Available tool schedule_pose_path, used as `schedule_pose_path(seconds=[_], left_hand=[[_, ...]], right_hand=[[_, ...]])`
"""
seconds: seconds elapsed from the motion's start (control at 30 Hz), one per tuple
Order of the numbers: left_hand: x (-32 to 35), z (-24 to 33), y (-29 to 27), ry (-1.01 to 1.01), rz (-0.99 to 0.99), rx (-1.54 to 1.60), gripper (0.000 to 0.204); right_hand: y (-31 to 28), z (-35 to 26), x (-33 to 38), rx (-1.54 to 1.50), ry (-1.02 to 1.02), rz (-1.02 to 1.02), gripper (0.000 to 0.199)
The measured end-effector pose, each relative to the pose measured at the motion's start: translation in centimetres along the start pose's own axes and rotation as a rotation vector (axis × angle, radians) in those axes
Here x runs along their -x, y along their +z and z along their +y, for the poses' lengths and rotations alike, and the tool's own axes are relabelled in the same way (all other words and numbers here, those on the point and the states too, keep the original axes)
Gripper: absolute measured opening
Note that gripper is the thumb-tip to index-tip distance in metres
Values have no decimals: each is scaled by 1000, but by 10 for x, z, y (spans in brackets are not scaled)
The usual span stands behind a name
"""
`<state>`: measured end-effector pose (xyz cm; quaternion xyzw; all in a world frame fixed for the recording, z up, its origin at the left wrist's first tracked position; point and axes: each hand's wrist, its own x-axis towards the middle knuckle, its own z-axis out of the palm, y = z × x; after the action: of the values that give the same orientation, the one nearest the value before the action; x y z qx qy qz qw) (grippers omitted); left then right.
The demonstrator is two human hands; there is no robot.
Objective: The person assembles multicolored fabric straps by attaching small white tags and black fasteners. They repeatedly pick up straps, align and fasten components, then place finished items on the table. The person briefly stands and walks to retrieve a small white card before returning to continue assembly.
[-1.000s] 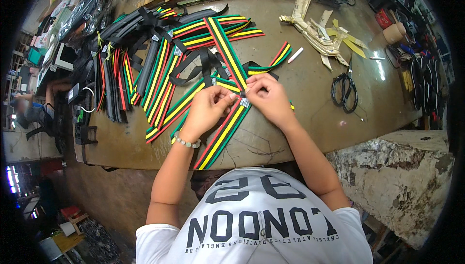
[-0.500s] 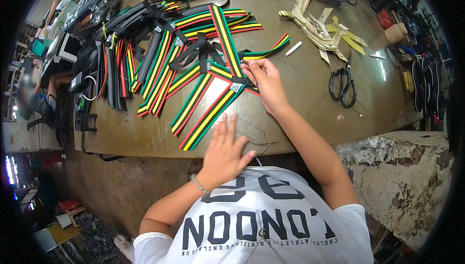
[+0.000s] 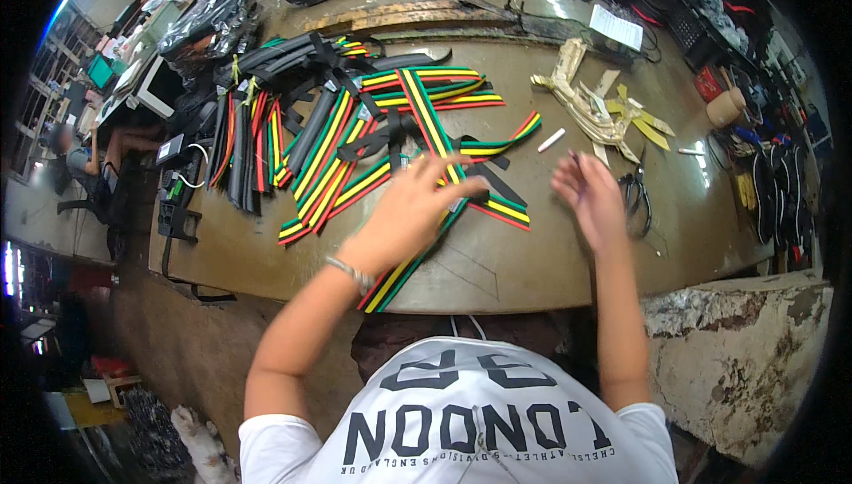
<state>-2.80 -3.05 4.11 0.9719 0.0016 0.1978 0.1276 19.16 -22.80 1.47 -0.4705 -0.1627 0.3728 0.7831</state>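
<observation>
Straps striped red, yellow, green and black lie crossed on the table, one slanting strap (image 3: 399,275) reaching the near edge. Over them is my left hand (image 3: 413,213), its fingers and thumb apart and partly blurred, covering part of the crossing. An upright striped strap (image 3: 424,116) runs away from its fingertips, with black webbing (image 3: 497,184) beside it. My right hand (image 3: 593,196) is raised to the right, fingers curled together; a small dark thing shows at its fingertips, too blurred to name. Black-handled scissors (image 3: 642,204) lie just beyond that hand, partly hidden by it.
A white marker-like stick (image 3: 551,140) lies past my right hand. Bundled pale strips (image 3: 590,116) are behind it. More striped and black straps (image 3: 253,151) are piled at left. A wooden beam (image 3: 399,15) crosses the back. A person (image 3: 84,160) sits far left.
My right hand has left the straps and moved right, towards the scissors. The left hand has gone up from the table's near part onto the straps. The view has shifted slightly.
</observation>
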Motion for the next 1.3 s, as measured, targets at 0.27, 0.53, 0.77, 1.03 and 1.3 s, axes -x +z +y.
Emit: schedule_pose_path(seconds=[0.27, 0.53, 0.77, 1.03, 1.3], left_hand=[[-62, -61, 2, 391, -336, 30, 36], [-101, -42, -107, 87, 319, 30, 34], [-37, -133, -58, -667, 239, -439, 39], [0, -188, -7, -709, 3, -379, 53], [-33, -161, -20, -903, -24, -553, 40]], right_hand=[[-40, 26, 40, -77, -93, 178, 21], [-40, 17, 34, -195, 1, 201, 19], [-43, 20, 35, -199, -24, 106, 18], [-41, 20, 36, -185, -10, 113, 18], [-41, 17, 39, -169, 5, 125, 15]])
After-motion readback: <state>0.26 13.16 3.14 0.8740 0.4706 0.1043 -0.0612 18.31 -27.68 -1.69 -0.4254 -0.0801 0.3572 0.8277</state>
